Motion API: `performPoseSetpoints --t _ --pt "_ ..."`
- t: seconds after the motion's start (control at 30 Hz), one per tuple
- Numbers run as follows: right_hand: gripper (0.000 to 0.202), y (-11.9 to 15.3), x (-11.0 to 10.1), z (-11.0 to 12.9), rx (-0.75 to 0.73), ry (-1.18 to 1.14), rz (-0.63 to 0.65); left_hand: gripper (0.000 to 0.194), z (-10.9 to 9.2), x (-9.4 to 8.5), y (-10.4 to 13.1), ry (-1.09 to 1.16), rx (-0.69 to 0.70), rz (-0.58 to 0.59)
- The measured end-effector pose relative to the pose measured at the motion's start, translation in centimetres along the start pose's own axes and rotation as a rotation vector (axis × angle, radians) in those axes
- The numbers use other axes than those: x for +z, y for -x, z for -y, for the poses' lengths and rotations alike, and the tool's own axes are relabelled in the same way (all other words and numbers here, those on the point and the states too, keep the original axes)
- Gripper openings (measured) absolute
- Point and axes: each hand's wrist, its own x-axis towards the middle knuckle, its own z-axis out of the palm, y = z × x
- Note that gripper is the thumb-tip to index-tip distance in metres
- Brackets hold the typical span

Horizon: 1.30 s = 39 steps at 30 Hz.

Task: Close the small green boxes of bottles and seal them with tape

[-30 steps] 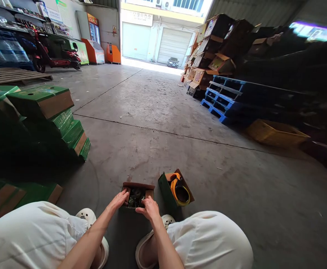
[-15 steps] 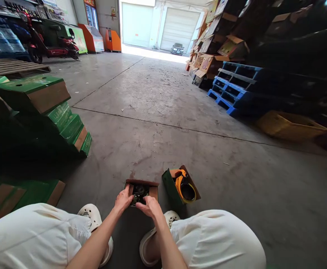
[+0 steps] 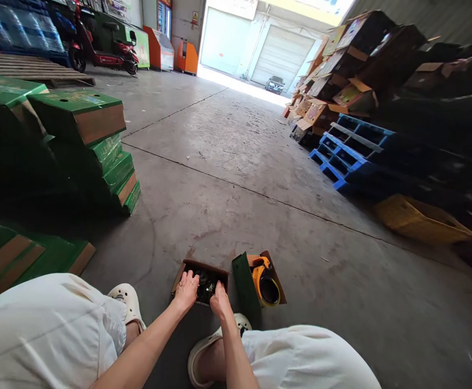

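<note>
A small open cardboard box (image 3: 207,266) stands on the floor between my feet, filled with dark, shiny items (image 3: 207,285) whose kind is too hard to make out. My left hand (image 3: 187,290) reaches into its left side, fingers slightly apart on the contents. At the right side of the same box, my right hand (image 3: 221,301) dips in with its fingers close together; what they pinch, if anything, is hidden. Just to the right is a green open box (image 3: 244,278) holding an orange tape dispenser (image 3: 259,273) with a roll of tape (image 3: 269,290).
Stacked green cartons (image 3: 98,121) rise at the left. A blue pallet stack (image 3: 343,148) and a yellow basket (image 3: 422,219) stand at the right, below piled cardboard boxes (image 3: 315,113). A red scooter (image 3: 102,51) is parked at the back left.
Both hands have gone deeper into the small box, the left shifting right and the right hand's fingers coming together. The box has turned slightly. My view has tilted.
</note>
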Motion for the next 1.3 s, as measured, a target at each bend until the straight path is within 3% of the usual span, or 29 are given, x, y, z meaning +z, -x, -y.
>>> performPoseSetpoints --t 0.23,0.33,0.5,0.63,0.73,1.0,1.2,1.3 --pt "0.082 -2.3 -0.1 0.2 -0.019 0.019 0.127 0.063 -0.1 0.1 -0.4 -0.037 -0.07 0.058" --pt "0.082 -2.1 0.3 0.0 -0.018 0.045 0.093 0.059 -0.3 0.1 -0.8 -0.03 -0.07 0.093" --pt "0.072 -1.5 1.7 -0.6 0.018 0.156 -0.114 0.045 0.1 0.5 -1.5 -0.018 -0.026 0.124" --pt "0.069 -2.1 1.2 0.0 0.045 0.202 -0.041 0.047 0.7 1.0 -1.9 -0.018 0.007 0.115" --pt "0.071 -2.4 0.9 0.2 0.046 0.2 -0.023 0.047 1.0 1.0 -1.9 -0.016 0.025 0.092" --pt "0.069 -1.2 3.8 -1.4 -0.016 0.189 -0.27 0.049 1.6 1.7 -2.1 -0.019 0.022 0.035" --pt "0.049 -2.4 1.2 -0.7 0.041 0.1 -0.175 0.053 2.7 1.6 -2.4 0.045 0.049 0.007" --pt "0.044 -3.2 0.5 -0.4 0.023 0.084 -0.2 0.054 3.5 0.8 -2.0 0.257 0.055 -0.176"
